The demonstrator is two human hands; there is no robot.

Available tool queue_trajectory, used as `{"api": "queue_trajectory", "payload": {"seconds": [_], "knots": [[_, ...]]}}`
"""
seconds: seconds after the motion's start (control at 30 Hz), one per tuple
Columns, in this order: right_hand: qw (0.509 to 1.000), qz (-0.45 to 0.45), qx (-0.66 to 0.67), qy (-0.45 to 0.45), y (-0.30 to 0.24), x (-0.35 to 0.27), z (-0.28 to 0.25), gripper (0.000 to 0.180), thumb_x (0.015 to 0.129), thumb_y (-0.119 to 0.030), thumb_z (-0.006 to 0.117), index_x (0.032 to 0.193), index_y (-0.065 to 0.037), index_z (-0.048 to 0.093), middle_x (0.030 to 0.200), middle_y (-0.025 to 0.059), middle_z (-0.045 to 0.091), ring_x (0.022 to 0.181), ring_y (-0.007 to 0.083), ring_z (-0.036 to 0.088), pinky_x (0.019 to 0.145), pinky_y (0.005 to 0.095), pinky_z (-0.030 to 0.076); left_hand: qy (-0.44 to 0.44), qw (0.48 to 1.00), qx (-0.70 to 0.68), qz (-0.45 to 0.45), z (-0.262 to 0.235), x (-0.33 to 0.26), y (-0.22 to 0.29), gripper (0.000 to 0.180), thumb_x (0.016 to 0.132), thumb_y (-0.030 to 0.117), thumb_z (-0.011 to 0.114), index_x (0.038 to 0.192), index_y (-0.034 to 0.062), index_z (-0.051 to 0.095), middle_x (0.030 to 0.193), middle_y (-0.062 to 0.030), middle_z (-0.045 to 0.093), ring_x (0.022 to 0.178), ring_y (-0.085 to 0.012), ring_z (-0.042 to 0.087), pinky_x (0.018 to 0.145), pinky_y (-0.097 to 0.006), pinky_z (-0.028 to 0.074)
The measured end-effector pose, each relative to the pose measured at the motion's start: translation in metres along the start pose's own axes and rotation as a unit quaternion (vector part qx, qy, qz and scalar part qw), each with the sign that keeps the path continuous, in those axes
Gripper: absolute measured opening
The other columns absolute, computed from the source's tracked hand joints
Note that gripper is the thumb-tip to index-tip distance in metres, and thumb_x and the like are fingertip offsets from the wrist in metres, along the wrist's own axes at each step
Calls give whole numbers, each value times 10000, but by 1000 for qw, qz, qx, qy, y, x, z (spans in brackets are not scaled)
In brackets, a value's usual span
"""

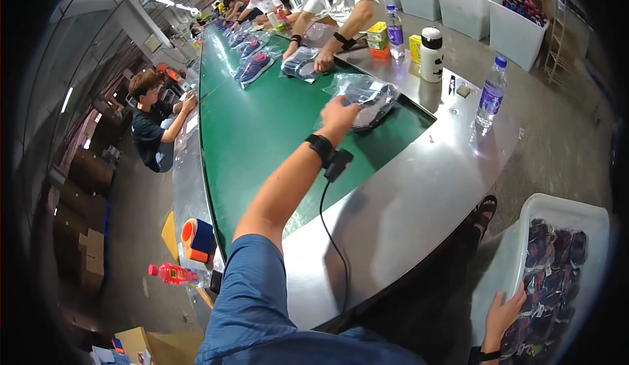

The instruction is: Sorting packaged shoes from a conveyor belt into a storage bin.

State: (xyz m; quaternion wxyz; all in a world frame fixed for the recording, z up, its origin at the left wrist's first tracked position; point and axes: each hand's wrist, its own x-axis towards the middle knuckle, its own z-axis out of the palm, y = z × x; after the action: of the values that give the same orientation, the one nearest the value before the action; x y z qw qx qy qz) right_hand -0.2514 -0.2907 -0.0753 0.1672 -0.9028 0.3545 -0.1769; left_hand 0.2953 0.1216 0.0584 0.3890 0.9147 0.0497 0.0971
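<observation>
Landmark: the smooth green conveyor belt (275, 126). On its near right part lies the task piece, a dark shoe with a pale patch in a clear, crinkled plastic bag (375, 106). Our left hand (337, 115) is on the bag's left edge, fingers bent down onto the film; whether they pinch it, we cannot tell.

Well right of the belt, our right hand (504, 314) is at the rim of a translucent white plastic bin (496, 267) of bagged dark items. Fingers loosely spread, thumb apart; we see nothing held.

Labels: right of the belt, two clear bottles with purple, white-printed wraps (490, 97); print too small for us. Between them, a white cylindrical flask with a black lid (431, 57).

Shiny sheet metal (406, 185) borders the belt. Across it, a co-worker's hands (324, 59) touch another bagged shoe (301, 64).
</observation>
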Motion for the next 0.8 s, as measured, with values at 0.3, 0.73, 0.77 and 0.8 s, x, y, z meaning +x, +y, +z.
{"api": "queue_trajectory", "payload": {"seconds": [0.3,0.73,0.77,0.8], "knots": [[999,17,-45,-25,-5,1,5,815,862,-84,736,1579,-21,355,1489,222,460,1380,450,474,1109,509,431,-18,997,-47,-50,26,61,-92,990,863,574,739,1548,-65,419,1512,-301,532,1386,-436,542,1157,-440,432],[978,-80,-192,-24,-5,-9,-10,886,896,-506,746,1526,26,422,1418,274,536,1296,454,545,1018,583,474,51,961,-172,209,29,-73,-76,933,742,178,867,1522,13,382,1438,-196,490,1320,-350,526,1147,-399,434],[987,-59,-146,-16,14,-9,1,825,897,-308,735,1568,0,367,1457,267,492,1335,458,506,1072,547,444,43,955,-175,234,29,-91,-66,923,731,124,882,1505,35,386,1422,-174,495,1291,-320,542,1116,-384,468],[995,-42,-95,-10,26,-8,9,828,898,-110,725,1611,-27,313,1497,260,449,1374,461,467,1126,511,413,-5,955,-193,226,19,-110,-59,883,733,88,873,1477,71,398,1405,-143,485,1232,-295,562,1028,-369,523]]}}
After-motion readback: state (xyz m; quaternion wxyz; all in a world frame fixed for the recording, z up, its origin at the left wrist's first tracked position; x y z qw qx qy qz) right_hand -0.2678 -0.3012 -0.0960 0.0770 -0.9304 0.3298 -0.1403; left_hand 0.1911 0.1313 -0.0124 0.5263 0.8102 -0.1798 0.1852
